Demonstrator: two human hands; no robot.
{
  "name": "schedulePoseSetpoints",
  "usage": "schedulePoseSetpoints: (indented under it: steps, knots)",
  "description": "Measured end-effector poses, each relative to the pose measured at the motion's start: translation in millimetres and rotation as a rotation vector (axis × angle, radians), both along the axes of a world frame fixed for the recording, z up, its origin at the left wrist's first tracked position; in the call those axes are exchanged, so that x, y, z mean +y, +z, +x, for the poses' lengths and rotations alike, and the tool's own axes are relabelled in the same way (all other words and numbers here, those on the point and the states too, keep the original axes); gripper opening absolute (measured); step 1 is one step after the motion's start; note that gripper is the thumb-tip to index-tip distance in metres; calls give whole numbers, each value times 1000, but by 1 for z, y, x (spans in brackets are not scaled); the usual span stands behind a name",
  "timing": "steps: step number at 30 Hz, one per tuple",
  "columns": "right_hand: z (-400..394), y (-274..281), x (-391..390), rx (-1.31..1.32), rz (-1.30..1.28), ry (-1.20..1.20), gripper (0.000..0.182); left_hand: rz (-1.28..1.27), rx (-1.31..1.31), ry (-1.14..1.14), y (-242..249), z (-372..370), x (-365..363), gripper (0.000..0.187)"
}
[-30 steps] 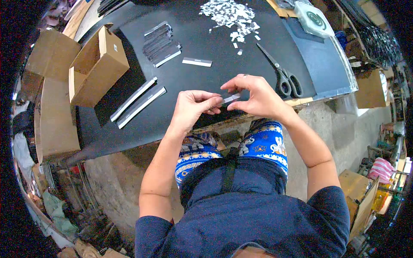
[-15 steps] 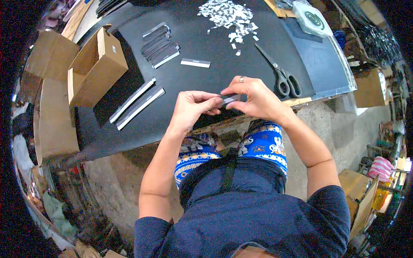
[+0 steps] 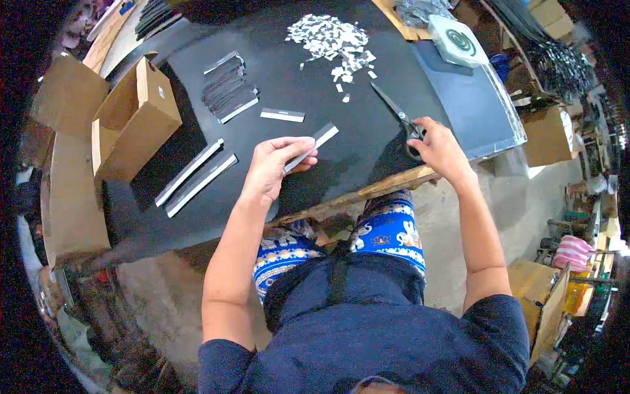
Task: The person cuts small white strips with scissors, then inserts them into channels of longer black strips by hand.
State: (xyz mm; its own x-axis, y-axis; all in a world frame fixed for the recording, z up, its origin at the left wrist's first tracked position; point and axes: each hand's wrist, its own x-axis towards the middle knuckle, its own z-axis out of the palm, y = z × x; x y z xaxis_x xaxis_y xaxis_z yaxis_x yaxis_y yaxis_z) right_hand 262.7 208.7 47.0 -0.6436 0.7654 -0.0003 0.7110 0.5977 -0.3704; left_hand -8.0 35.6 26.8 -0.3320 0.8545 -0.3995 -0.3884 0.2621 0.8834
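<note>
Pinched between the thumb and fingers of my left hand is a short black-and-white strip, slanting up to the right above the table. My right hand has its thumb and fingers closed round the handles of black scissors, whose blades point up and left over the table top. Left of the scissors, a single similar strip lies flat. Beyond it sits a row of stacked dark strips. Two longer strips, including a white-edged one, lie side by side left of my left hand.
Small white and grey cut pieces are heaped at the back of the black table. An open cardboard box stands at the left. A clear container with a green coil sits at the back right, beside a blue-grey sheet.
My right hand has let go of the strip, moved right and closed on the scissors' handles. My left hand keeps the strip, now tilted upward. The camera view has shifted slightly.
</note>
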Motion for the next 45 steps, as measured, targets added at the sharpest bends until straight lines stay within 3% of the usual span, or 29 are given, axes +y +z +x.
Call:
schedulePoseSetpoints:
  steps: [6,12,14,16,18,19,20,22,24,45]
  knots:
    - [8,-10,5,98,195,-23,46,27,-26,-28,-1,3,12,23]
    - [3,14,2,-67,4,-80,38,34,-34,-11,1,3,15,20]
    - [7,22,-1,72,-203,-176,40,41,-12,-3,1,1,15,19]
    - [12,19,-1,104,-240,-156,44,37,-15,5,1,-1,14,19]
    - [15,18,-11,365,-617,-247,43,36,-17,10,1,-2,14,19]
    - [13,19,-19,442,-648,-175,43,55,-25,13,0,-3,14,19]
    - [9,20,-33,619,-852,-177,46,74,-32,16,-1,-3,14,19]
    - [3,19,-52,613,-983,-204,49,71,-35,13,0,-1,15,19]
    - [-1,17,-71,722,-1187,-154,41,70,-37,12,3,0,16,20]
    - [-38,9,-86,691,-1160,-96,39,84,-58,-39,11,14,15,21]
